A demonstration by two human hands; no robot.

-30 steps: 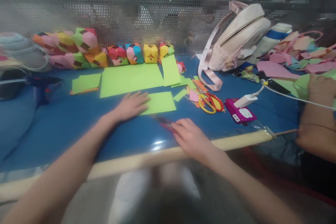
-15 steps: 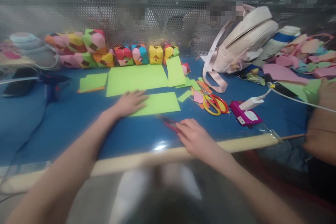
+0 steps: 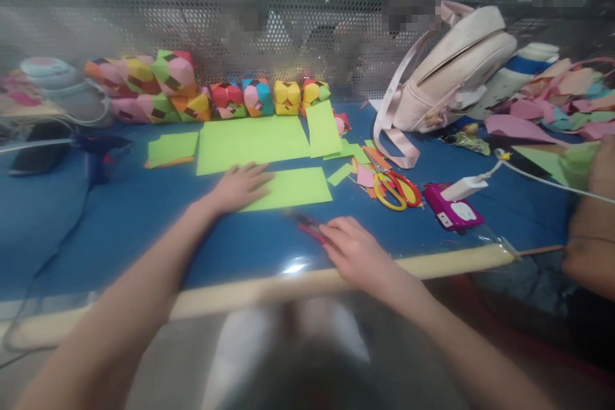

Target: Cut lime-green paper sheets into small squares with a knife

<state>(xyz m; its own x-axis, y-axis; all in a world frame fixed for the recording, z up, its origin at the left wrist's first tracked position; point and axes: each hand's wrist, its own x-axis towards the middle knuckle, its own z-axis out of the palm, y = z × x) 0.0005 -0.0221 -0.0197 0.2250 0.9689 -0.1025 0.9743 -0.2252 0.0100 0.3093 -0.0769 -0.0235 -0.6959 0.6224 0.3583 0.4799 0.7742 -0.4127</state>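
My left hand [image 3: 239, 187] lies flat with fingers stretched out on the left end of a green paper sheet [image 3: 295, 187] on the blue table [image 3: 144, 218]. My right hand [image 3: 358, 253] rests near the table's front edge, its fingers curled over a dark red tool [image 3: 307, 224] that pokes out to the left; the tool is blurred and I cannot name it. A larger green sheet [image 3: 252, 143] lies just behind, with a narrow green piece [image 3: 323, 129] beside it.
Coloured folded paper cubes [image 3: 192, 90] line the mesh wall. Yellow and red scissors [image 3: 396, 189], paper scraps, a magenta device [image 3: 454, 213] with a white plug, a pale backpack [image 3: 451, 70] and a glue gun [image 3: 98, 147] lie around. Another person's arm [image 3: 593, 230] is at right.
The view has shifted slightly, so everything sits a little further right. Both hands keep their places on the sheet and the tool.
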